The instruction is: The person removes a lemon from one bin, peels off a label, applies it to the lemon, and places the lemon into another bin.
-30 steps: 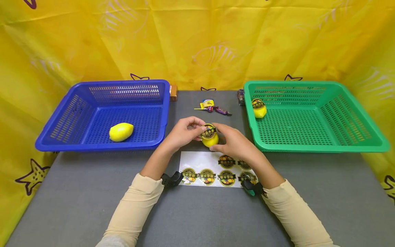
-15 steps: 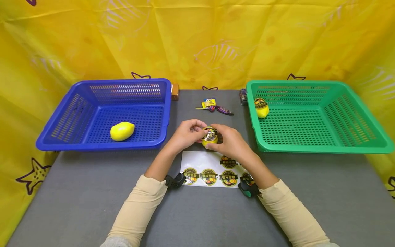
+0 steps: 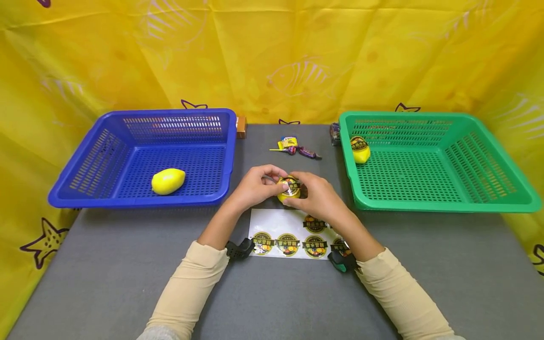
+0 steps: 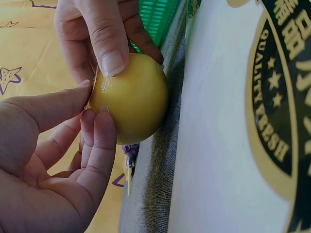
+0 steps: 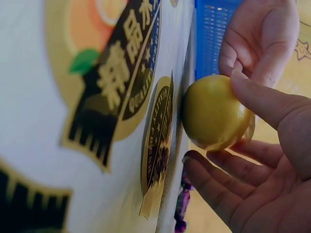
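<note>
Mid-bench, just behind the sticker sheet (image 3: 293, 236), left hand (image 3: 255, 186) and right hand (image 3: 318, 196) both pinch the yellow lemon (image 3: 289, 189), fingers curled round it. Looks light, firm, smooth, likely slippery; best held at opposite sides, clear of the label.

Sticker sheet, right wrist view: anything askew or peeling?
Yes. On the white sticker sheet, one round black-and-gold sticker near the sheet's edge has its lower tip lifted and curled off the backing; the others visible lie flat.
</note>
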### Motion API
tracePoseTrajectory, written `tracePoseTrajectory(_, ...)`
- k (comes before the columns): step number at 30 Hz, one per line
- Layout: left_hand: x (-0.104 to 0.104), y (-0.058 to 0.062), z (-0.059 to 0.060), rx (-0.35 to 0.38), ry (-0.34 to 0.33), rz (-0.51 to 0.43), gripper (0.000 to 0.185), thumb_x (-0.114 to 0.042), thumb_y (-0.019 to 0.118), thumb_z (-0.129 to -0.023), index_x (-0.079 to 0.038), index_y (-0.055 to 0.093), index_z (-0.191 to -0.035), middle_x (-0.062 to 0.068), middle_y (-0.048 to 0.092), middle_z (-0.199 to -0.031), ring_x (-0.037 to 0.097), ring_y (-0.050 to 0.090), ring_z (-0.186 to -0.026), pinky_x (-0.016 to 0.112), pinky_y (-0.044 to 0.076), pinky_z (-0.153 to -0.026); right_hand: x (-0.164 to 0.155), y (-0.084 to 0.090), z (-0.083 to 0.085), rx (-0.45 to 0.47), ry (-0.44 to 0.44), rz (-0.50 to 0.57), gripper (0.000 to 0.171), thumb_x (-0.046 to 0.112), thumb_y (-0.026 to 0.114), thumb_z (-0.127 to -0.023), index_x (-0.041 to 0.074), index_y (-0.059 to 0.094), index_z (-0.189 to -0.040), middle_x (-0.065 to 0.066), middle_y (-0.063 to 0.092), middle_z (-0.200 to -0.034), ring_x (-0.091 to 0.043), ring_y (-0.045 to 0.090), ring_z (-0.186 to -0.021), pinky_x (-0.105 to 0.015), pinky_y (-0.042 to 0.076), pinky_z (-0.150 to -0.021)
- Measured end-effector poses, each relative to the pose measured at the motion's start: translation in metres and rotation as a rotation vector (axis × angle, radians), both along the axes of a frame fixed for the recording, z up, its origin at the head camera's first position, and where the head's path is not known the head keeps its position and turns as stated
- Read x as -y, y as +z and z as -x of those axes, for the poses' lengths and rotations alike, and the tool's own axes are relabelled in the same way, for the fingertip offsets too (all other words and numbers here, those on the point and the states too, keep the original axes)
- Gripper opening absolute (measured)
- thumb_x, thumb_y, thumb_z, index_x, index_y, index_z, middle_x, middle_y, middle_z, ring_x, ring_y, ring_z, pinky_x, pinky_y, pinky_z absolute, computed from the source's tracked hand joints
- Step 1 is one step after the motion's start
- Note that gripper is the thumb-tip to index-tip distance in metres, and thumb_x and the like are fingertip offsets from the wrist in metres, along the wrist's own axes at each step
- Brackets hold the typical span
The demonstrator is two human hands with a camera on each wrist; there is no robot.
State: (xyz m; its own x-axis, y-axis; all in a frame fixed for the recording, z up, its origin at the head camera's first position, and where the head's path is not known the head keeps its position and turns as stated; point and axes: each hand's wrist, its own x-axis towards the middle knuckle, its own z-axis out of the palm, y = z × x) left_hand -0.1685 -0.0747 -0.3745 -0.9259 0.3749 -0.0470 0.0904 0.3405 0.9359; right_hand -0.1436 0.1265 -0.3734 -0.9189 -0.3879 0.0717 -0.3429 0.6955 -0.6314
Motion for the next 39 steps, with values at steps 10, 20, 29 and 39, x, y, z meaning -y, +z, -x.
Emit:
tracePoseTrajectory(10, -0.003, -0.004, 0.0, 0.104, 0.008, -0.069, 0.031, -0.011, 0.077, -0.088, -0.002, 0.067, -0.116, 0.014, 0.058, -0.101, 0.022, 0.067, -0.076, 0.04, 0.06, -0.071, -0.009, 0.001, 0.005, 0.199, 0.013, 0.134, 0.054, 0.035, 0.071, -0.095, 0.01, 0.056, -0.14, -0.011, 0.061, -0.129, -0.025, 0.067, -0.098, -0.039, 0.057, -0.078)
tracePoseTrajectory(20, -0.005, -0.009, 0.001, 0.224, -0.018, -0.127, 0.04, -0.011, 0.074, -0.092, -0.002, 0.057, -0.127, 0.022, 0.056, -0.118, 0.027, 0.068, -0.078, 0.039, 0.061, -0.07, -0.012, -0.003, 0.011, 0.417, -0.011, 0.291, 0.051, 0.035, 0.055, -0.104, 0.004, 0.047, -0.144, -0.022, 0.057, -0.126, -0.029, 0.068, -0.085, -0.039, 0.06, -0.072)
tracePoseTrajectory(29, -0.001, -0.013, 0.004, 0.318, -0.065, -0.186, 0.043, -0.008, 0.069, -0.095, -0.005, 0.052, -0.135, 0.024, 0.059, -0.119, 0.024, 0.066, -0.07, 0.037, 0.061, -0.069, -0.011, -0.007, 0.015, 0.455, -0.007, 0.376, 0.044, 0.026, 0.054, -0.106, 0.003, 0.05, -0.143, -0.02, 0.061, -0.103, -0.029, 0.065, -0.074, -0.039, 0.059, -0.066)
tracePoseTrajectory(39, 0.004, -0.018, 0.004, 0.379, -0.065, -0.26, 0.043, 0.003, 0.063, -0.096, -0.003, 0.051, -0.137, 0.023, 0.06, -0.119, 0.02, 0.066, -0.071, 0.035, 0.061, -0.07, -0.018, -0.019, 0.021, 0.633, -0.044, 0.614, 0.041, 0.006, 0.055, -0.103, 0.001, 0.05, -0.143, -0.017, 0.059, -0.095, -0.021, 0.061, -0.069, -0.03, 0.058, -0.064)
